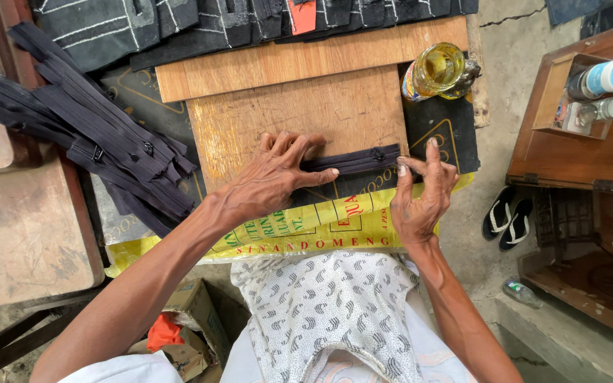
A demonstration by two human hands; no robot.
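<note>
A short dark zipper (pixel 355 160) lies flat across the near edge of a worn wooden board (pixel 299 117). My left hand (pixel 271 177) presses down on its left part, fingers spread over the tape. My right hand (pixel 421 193) pinches the zipper's right end between thumb and fingers. The small slider (pixel 377 153) sits on the tape between my two hands.
A pile of long dark zippers (pixel 101 135) lies on the left. Dark striped fabric pieces (pixel 200 21) line the far side. A glass bottle of yellow liquid (pixel 438 71) lies at the board's right. A yellow printed sack (pixel 321 223) covers the near edge. A wooden sewing cabinet (pixel 569 152) stands right, sandals (pixel 509 216) below.
</note>
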